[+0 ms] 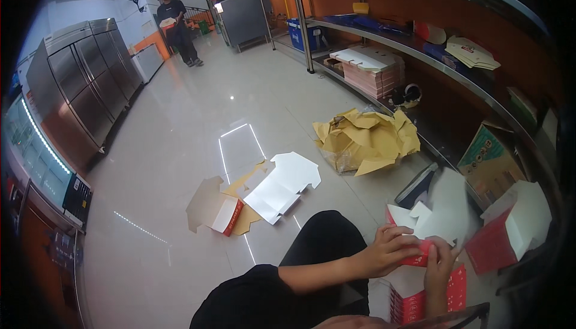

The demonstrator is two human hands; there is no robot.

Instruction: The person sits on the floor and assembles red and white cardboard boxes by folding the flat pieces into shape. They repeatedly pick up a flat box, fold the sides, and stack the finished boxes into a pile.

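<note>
The box (437, 226), white inside and red outside, is in both hands, just above the red stack (459, 287). The left hand (390, 248) reaches it from its left, fingers bent over and pinching its red wall; the right hand (441, 263) pinches the same wall from the box's near right side. A red carton (489, 245) with a white flap crowds the box's right, and the person's knee (329, 239) rises to its left. Farther left of the box, a white blank (282, 186) and a red-edged blank (216, 209) lie on the floor (168, 167). Beyond the box sits crumpled paper (366, 140), with the shelf (474, 83) running along past its right.
</note>
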